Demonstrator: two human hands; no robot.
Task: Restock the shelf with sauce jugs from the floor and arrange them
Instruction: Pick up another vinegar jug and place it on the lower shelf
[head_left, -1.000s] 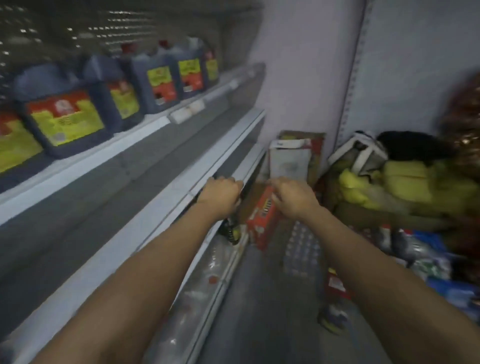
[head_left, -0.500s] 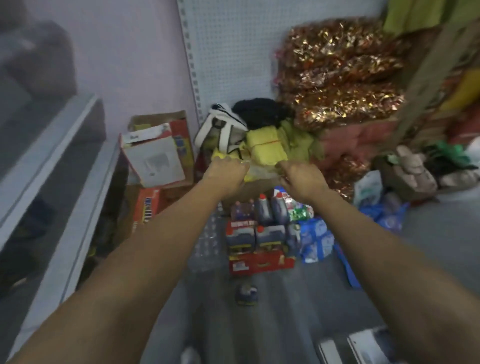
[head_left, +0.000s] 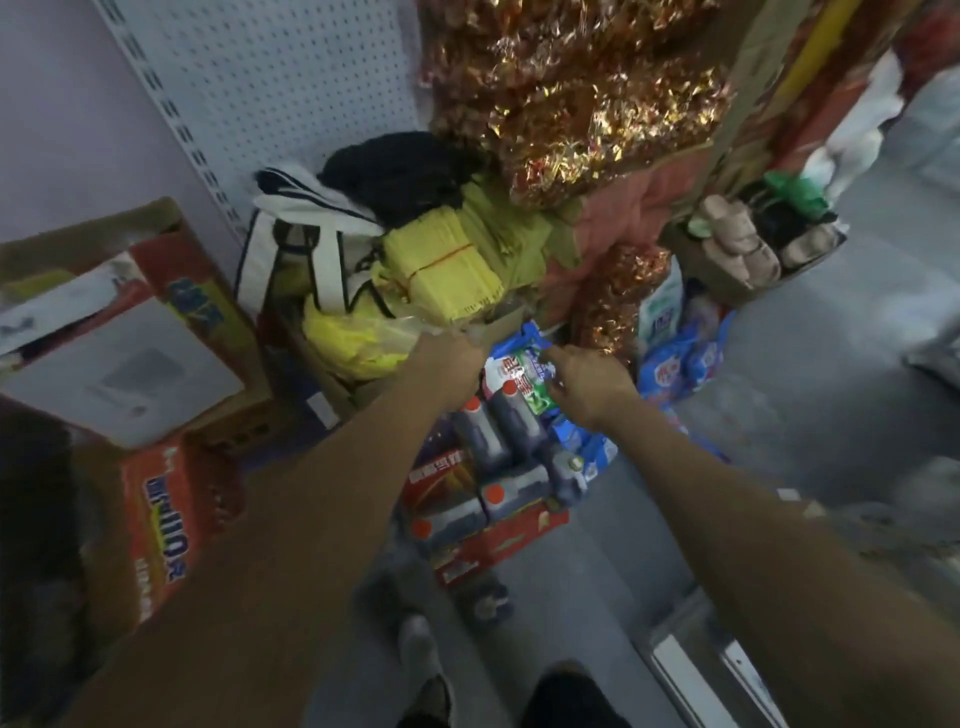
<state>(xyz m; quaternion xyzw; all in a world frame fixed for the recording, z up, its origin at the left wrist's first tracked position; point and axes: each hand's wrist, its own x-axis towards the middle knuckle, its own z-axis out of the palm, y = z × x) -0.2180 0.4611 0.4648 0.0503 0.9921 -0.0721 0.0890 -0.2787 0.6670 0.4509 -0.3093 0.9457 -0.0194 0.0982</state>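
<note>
Head view, steeply down, floor-facing

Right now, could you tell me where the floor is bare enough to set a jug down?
Bare floor lies in front of the red carton of jugs. Behind it, bags and boxes crowd the pegboard wall.

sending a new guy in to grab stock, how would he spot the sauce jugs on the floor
Start at the white pegboard panel and drop to the floor pile below. In front of the yellow bags sits an open red carton holding the sauce jugs. They are dark with red caps, unlike the blue packets beside them.
</note>
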